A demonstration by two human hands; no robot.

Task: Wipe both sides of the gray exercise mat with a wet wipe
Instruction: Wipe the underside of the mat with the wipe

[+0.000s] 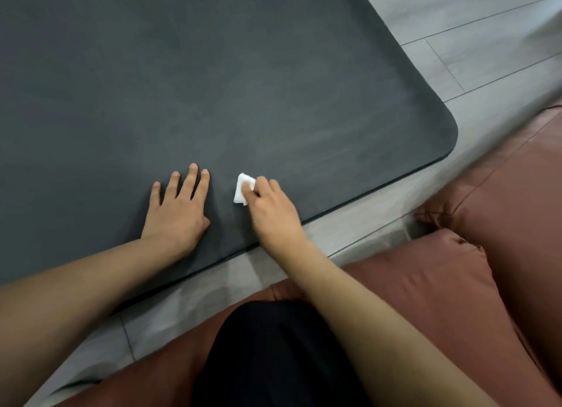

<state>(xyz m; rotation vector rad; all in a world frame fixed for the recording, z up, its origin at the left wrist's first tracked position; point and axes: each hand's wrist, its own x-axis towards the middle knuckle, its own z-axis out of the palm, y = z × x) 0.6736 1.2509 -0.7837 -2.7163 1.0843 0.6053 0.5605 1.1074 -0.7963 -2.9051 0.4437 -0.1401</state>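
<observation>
The gray exercise mat [213,72] lies flat on the floor and fills most of the view; its rounded near-right corner sits at the right. My left hand [178,207] rests flat on the mat near its front edge, fingers straight and spread. Just to its right, my right hand [272,207] holds a folded white wet wipe [242,189] against the mat surface, fingers curled over it. Part of the wipe is hidden under my fingers.
Pale gray wood-look floor [486,32] runs along the mat's right and near sides. A reddish-brown leather seat [501,224] is at the lower right, close to the mat's edge. My dark-clothed knee [273,355] is at the bottom centre.
</observation>
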